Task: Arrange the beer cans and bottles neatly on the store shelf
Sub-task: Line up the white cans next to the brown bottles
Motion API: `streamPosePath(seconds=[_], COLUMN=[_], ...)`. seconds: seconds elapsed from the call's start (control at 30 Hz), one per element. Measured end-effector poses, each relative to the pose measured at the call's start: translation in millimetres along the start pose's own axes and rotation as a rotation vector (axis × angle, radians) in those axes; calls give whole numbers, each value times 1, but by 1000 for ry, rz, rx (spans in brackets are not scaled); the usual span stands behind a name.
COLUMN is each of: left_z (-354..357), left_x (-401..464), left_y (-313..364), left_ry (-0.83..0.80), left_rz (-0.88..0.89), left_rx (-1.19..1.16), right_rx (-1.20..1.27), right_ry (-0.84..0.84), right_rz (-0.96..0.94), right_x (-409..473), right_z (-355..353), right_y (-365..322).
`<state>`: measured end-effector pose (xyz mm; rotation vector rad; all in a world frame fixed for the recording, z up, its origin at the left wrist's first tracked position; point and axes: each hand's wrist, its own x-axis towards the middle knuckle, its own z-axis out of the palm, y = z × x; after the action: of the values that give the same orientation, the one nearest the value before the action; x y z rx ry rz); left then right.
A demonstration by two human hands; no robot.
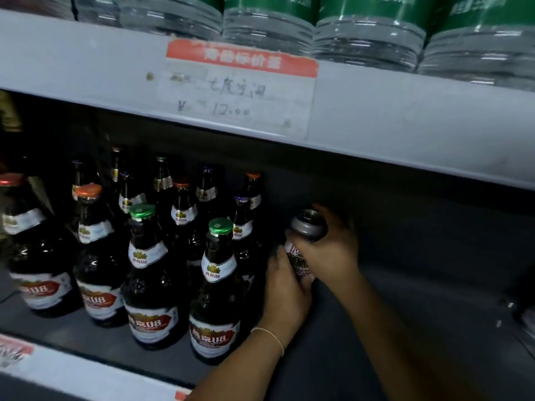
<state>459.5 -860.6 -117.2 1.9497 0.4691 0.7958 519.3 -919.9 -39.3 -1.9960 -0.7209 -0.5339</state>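
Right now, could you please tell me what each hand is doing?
Left hand: grips the lower body of the beer can.
Right hand: grips the same can near its top.

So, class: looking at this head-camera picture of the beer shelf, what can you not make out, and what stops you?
- Can, head view: the left hand and right hand cover its base, so whether it stands on the shelf is unclear; its print is blurred.
- Price tag: handwriting too faint and smeared to read fully.
- Water bottles: tops cut off by the upper edge.
- Rear beer bottles: labels lost in shadow behind the front rows.
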Motion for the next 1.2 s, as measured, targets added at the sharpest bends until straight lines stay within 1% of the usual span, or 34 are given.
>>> streamPosePath(seconds=[0.17,0.3,0.5,0.63,0.73,0.83,0.9,1.03,1.1,1.2], left_z=[-2,2,3,1,-3,-10,-15,-4,13,48], left_x=[-22,-26,-23,-24,-25,-27,-27,-24,-23,-26], left_y=[17,18,16,16,21,35,48,84,108,144], left_ry=[24,-56,-131,-116,-70,6,31,49,29,-39], left_rz=[-7,-20,-27,-25,-38,27,95,206,277,373], left_rx=[104,93,110,118,127,254,275,200,152,124], right_rx=[-12,-19,-9,18,16,-58,-124,-195,-254,-282], right_ry=[-13,-38,-69,-52,-47,-2,40,140,164,162], right_rz=[45,63,98,50,6,-64,-82,-62,-71,-22], right_x=[3,7,11,11,10,5,3,2,2,2], right_z=[8,6,4,3,-7,-30,-53,-106,-135,-180], right_y=[1,0,2,6,8,14,18,37,49,69])
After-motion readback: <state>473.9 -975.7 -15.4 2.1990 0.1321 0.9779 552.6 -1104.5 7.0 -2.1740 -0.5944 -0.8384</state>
